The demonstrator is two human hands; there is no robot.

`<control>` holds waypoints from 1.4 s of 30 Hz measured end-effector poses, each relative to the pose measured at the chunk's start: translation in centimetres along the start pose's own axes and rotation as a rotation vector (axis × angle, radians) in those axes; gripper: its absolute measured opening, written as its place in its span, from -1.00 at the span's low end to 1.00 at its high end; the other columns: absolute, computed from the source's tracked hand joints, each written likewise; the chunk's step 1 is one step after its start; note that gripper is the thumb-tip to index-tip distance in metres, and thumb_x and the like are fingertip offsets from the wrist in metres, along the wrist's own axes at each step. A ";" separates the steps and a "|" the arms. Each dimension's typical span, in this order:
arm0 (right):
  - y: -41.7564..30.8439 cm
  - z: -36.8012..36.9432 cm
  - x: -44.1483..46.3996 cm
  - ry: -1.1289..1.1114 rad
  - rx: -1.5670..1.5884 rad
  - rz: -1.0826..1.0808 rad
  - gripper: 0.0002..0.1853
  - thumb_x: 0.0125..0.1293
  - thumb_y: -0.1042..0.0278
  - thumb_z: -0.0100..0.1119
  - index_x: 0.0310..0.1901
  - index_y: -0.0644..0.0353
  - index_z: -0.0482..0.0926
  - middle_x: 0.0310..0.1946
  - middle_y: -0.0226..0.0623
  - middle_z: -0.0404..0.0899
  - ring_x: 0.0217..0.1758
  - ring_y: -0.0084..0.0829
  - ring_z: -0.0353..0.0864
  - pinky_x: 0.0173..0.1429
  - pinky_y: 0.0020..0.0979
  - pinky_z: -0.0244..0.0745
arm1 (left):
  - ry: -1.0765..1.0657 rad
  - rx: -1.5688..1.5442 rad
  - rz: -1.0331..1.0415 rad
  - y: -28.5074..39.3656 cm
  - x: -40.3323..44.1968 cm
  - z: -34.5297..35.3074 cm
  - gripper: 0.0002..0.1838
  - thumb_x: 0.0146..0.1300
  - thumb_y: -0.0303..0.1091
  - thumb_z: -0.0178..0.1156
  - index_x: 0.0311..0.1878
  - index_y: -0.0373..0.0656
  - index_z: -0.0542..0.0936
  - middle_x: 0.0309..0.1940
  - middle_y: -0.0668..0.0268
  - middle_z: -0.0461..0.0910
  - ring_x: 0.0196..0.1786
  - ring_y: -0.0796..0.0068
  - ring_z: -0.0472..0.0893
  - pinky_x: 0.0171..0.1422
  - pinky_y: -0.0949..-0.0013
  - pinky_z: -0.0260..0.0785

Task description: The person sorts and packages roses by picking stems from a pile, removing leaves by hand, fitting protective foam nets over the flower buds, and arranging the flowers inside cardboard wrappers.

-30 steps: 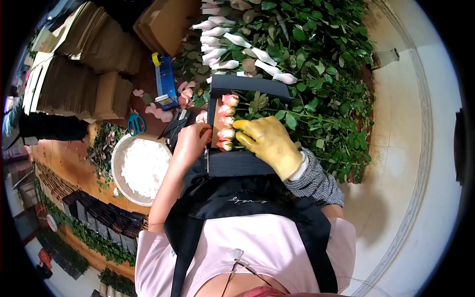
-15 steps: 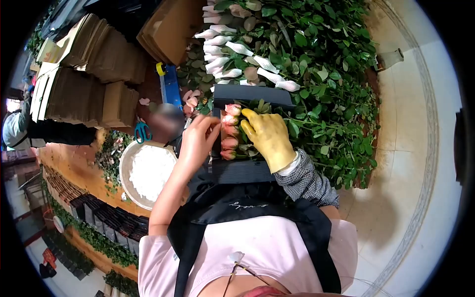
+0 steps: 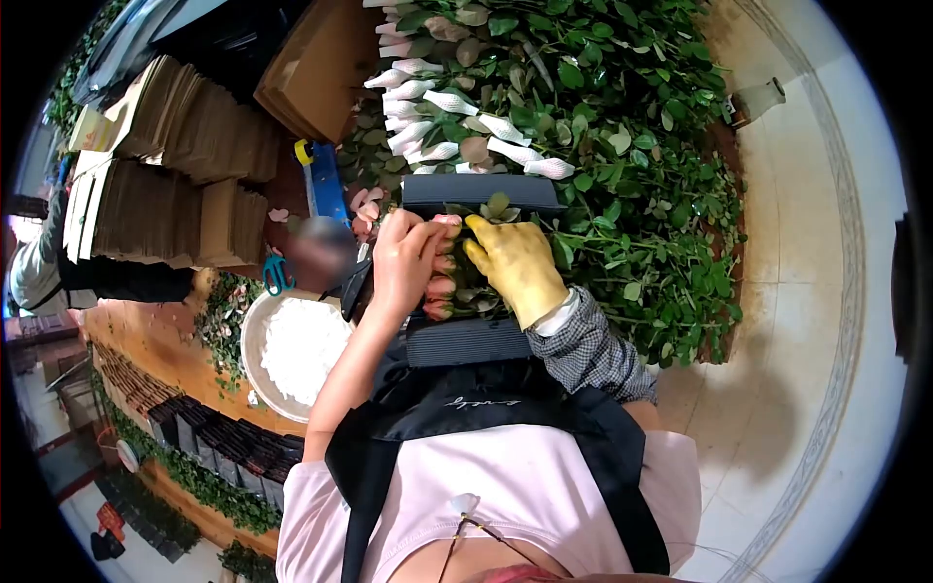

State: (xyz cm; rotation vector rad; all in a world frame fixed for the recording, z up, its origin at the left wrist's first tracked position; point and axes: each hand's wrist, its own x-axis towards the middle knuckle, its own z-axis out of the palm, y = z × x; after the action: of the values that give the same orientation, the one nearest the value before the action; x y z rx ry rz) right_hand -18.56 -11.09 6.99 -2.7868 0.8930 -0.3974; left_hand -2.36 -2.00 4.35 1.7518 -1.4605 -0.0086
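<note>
Several pink roses [image 3: 440, 288] lie in a column between two dark corrugated cardboard flaps [image 3: 468, 342], heads to the left and leafy stems to the right. Bare and bent at the fingers, my left hand [image 3: 401, 257] is over the left side of the upper rose heads, its fingertips pinched at the top rose; what they grip is too small to make out. My right hand [image 3: 520, 267], in a yellow rubber glove, rests just right of the rose heads with thumb and forefinger apart, over the stems.
Net-wrapped roses with long leafy stems [image 3: 622, 185] fill the back right. At left are a white-filled bowl [image 3: 299, 355], teal scissors [image 3: 278, 276], a blue tape dispenser [image 3: 326, 185] and cardboard stacks [image 3: 146, 209]. Another person [image 3: 44, 262] stands at the far left.
My left hand has moved up and right, from the box's left edge to the top rose. My gloved right hand has shifted slightly left and stays beside the flowers. The view has shifted a little.
</note>
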 end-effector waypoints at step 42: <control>-1.2 -0.4 -1.0 -0.404 -0.017 -0.249 -0.63 0.30 0.02 0.29 -0.04 0.11 0.54 -0.57 -0.33 0.63 -0.46 -0.28 0.67 -0.37 -0.22 0.46 | -0.140 -0.766 -0.644 -1.5 -7.5 -2.3 -0.79 0.50 -0.58 0.01 0.12 -0.32 0.50 0.09 0.13 0.64 0.16 0.31 0.65 0.26 0.30 0.49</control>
State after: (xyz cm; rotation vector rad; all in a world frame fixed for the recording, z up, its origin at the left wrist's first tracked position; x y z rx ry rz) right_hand -18.79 -9.62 7.47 -2.8456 0.4626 0.1419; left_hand -2.46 5.42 1.34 1.4889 -0.7488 -0.9159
